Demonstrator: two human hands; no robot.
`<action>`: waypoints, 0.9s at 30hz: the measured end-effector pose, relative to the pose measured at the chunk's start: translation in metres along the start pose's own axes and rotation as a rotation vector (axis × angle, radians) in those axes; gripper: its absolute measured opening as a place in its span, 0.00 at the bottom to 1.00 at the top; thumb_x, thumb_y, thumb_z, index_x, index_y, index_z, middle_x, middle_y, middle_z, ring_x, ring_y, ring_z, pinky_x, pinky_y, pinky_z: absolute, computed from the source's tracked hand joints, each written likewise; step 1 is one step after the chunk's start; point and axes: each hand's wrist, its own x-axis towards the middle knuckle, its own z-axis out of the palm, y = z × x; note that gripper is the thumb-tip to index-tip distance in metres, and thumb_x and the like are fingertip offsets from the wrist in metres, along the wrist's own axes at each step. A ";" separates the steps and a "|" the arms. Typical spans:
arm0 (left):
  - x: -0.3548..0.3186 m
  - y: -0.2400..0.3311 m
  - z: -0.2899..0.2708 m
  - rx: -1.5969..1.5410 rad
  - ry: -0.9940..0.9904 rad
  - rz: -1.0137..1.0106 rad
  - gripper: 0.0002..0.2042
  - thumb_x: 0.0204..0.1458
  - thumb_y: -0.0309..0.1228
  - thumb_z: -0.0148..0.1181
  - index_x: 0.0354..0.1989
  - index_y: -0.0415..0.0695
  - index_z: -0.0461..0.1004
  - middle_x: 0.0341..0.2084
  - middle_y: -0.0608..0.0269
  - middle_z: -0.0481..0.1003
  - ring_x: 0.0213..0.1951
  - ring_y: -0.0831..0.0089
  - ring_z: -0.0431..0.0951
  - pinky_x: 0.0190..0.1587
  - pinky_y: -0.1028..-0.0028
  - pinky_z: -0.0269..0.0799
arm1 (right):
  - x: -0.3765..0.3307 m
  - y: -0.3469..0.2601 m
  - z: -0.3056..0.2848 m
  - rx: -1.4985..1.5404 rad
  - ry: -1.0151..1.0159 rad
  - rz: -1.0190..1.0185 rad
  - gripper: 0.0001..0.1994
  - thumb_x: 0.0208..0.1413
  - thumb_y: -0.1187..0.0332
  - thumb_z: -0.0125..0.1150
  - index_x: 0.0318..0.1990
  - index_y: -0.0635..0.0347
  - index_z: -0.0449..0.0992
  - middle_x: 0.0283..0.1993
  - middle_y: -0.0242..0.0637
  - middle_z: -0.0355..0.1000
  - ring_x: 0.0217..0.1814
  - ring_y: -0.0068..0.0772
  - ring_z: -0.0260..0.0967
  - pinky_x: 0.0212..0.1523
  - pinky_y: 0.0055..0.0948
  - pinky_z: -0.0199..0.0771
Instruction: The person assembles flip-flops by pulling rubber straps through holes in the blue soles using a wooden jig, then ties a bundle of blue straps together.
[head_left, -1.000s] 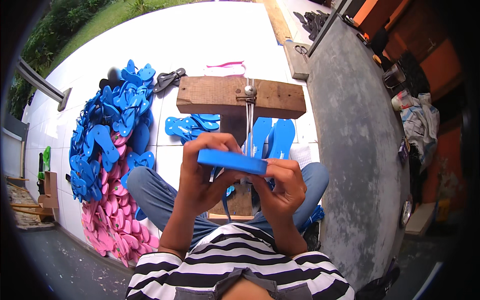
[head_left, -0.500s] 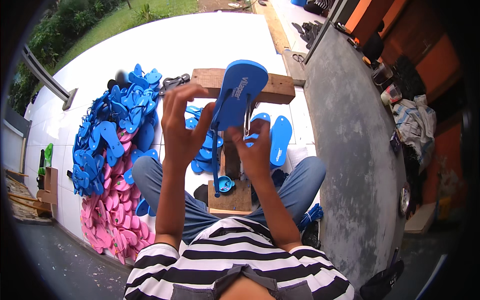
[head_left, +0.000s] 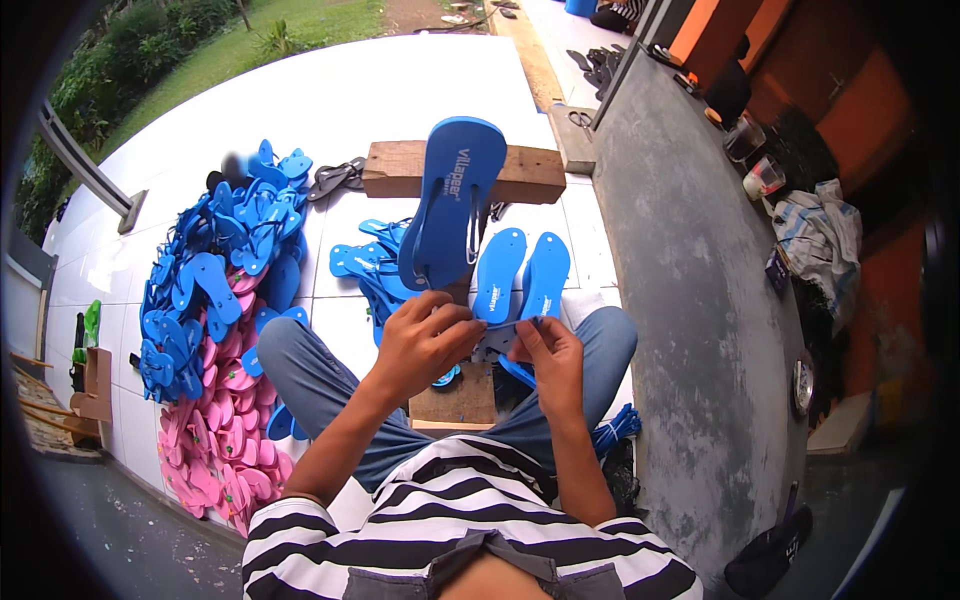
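A blue flip-flop sole (head_left: 455, 185) stands tilted on the wooden stand, with a metal prong (head_left: 474, 235) beside its right edge. Below its lower end, a blue flip-flop strap (head_left: 500, 324) stretches between my hands. My left hand (head_left: 428, 342) is closed, fingers curled round the strap's left part. Thumb and fingers of my right hand (head_left: 553, 362) pinch the strap's right end. Just beyond my hands, a blue sole (head_left: 500, 275) and another blue sole (head_left: 546, 275) lie side by side. A small blue bowl (head_left: 447, 377) is partly hidden by my left hand.
A wooden crossbeam (head_left: 530, 174) lies behind the sole, and a wooden board (head_left: 452, 402) sits between my legs. Blue flip-flops (head_left: 225, 250) and pink flip-flops (head_left: 220, 430) are heaped at left. More blue flip-flops (head_left: 370, 265) lie ahead. A grey ledge (head_left: 690, 330) runs along the right.
Both hands have come down from beside the upright sole toward my lap. The strap that hung down from the sole is now held between them. The view has shifted slightly.
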 end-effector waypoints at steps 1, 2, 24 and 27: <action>0.006 0.004 0.010 -0.039 0.032 -0.045 0.11 0.40 0.29 0.72 0.34 0.50 0.80 0.30 0.70 0.78 0.38 0.67 0.77 0.36 0.69 0.75 | 0.007 -0.006 0.009 0.109 0.085 -0.048 0.12 0.60 0.64 0.65 0.43 0.65 0.77 0.33 0.32 0.76 0.33 0.20 0.73 0.35 0.21 0.73; 0.010 0.006 0.020 -0.070 0.062 -0.091 0.11 0.40 0.28 0.72 0.34 0.49 0.80 0.30 0.69 0.78 0.37 0.66 0.77 0.35 0.69 0.75 | 0.011 -0.015 0.020 0.030 0.125 -0.122 0.13 0.62 0.64 0.63 0.46 0.66 0.77 0.38 0.35 0.77 0.38 0.22 0.75 0.41 0.21 0.75; 0.116 -0.071 -0.047 -0.098 0.257 -0.259 0.15 0.59 0.33 0.58 0.51 0.37 0.71 0.40 0.52 0.79 0.43 0.63 0.79 0.47 0.67 0.72 | 0.087 -0.049 0.043 0.004 -0.685 -0.300 0.23 0.68 0.50 0.48 0.28 0.60 0.70 0.23 0.23 0.59 0.26 0.15 0.51 0.28 0.19 0.53; 0.138 -0.068 -0.037 -0.446 0.061 -0.377 0.15 0.58 0.33 0.59 0.48 0.34 0.71 0.34 0.50 0.80 0.35 0.71 0.80 0.38 0.72 0.74 | 0.106 -0.041 0.048 0.068 -0.569 -0.225 0.23 0.68 0.50 0.49 0.26 0.58 0.68 0.22 0.23 0.58 0.25 0.15 0.51 0.27 0.21 0.52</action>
